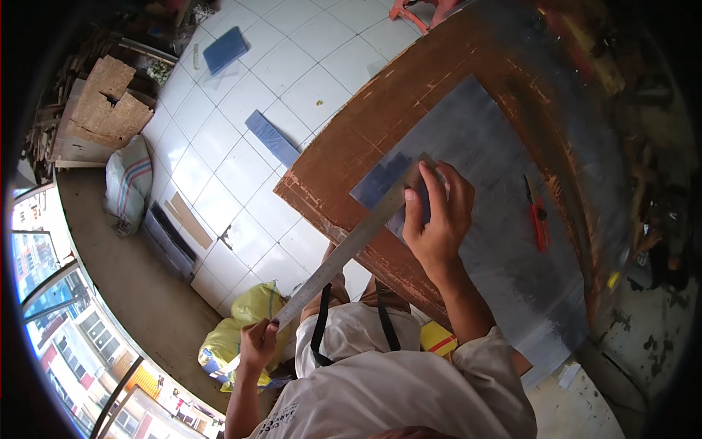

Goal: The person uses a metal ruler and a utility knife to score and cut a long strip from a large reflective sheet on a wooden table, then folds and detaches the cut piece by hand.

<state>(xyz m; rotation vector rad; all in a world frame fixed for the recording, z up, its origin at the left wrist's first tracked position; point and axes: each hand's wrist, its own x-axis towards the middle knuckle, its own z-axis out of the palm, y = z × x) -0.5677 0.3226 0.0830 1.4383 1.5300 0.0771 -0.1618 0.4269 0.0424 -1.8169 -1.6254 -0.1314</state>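
Note:
A long metal ruler (344,252) slants from below the table's left edge up over a brown wooden table (329,168). My left hand (257,345) is closed round its lower end, off the table. Near the upper end, my right hand (444,219) grips the ruler with thumb and fingertips. Beneath that hand lies a large grey-blue sheet (482,146), with a darker blue patch (384,178) at its left corner, partly hidden by the ruler. To the right of my right hand, a red-handled cutting tool (538,219) rests on the sheet; its exact kind is unclear.
On the white tiled floor lie a blue strip (270,139) and a blue folded piece (225,51). A yellow plastic sack (245,322) stands by my left arm. A white striped sack (128,183) and broken boards (106,102) are at the left. A red stool (418,14) stands beyond the table.

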